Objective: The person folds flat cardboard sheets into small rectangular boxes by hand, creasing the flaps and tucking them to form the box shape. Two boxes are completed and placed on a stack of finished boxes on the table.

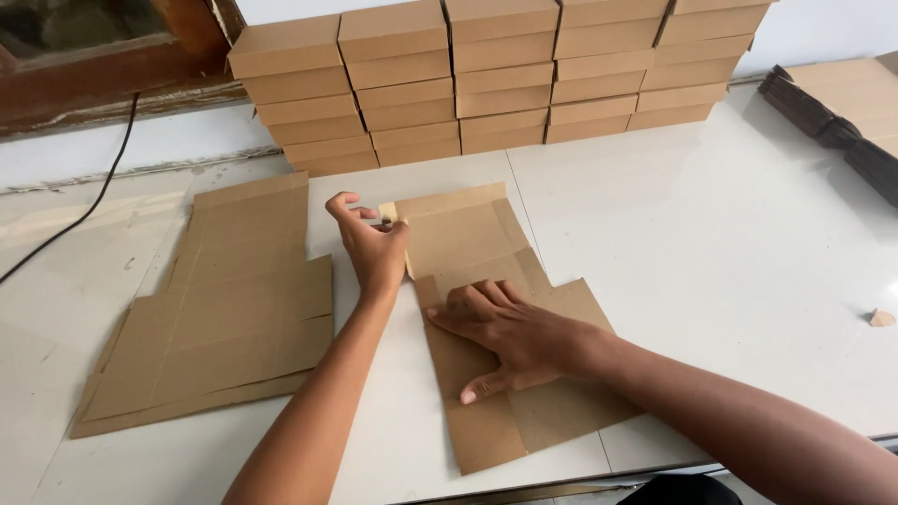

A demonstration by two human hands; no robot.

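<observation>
A flat brown cardboard box blank [468, 234] lies on the white table [711, 243] in front of me. My left hand [371, 245] pinches a small flap at the blank's upper left edge and lifts that side panel. My right hand [510, 332] lies flat, palm down, fingers spread, pressing the middle of the blank onto the table.
A pile of flat cardboard blanks [220, 304] sits to the left. Several stacks of finished brown boxes [486, 79] stand along the back wall. More bundled cardboard [847, 117] lies at the far right, a small cardboard scrap [881, 318] near the right edge, a black cable [89, 201] at left.
</observation>
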